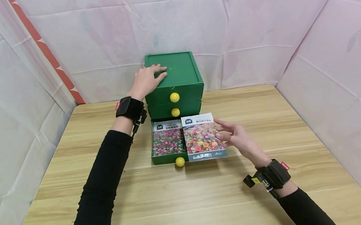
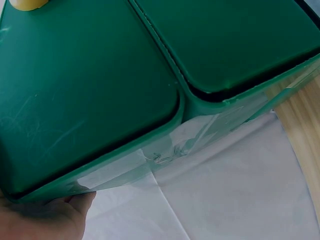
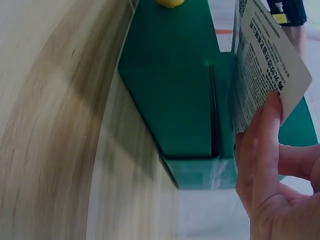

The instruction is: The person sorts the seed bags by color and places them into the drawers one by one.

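The flower seed packet [image 1: 203,136] sits tilted over the right edge of the open bottom drawer [image 1: 168,159], pinched by the right hand [image 1: 236,138] at its right edge. A second packet [image 1: 168,139] already lies flat inside. Best to level the held one and lower it beside that. The left hand [image 1: 146,80] lies flat, fingers relaxed, steadying the top of the green drawer cabinet [image 1: 180,72] at the wooden table's [image 1: 208,196] back edge.
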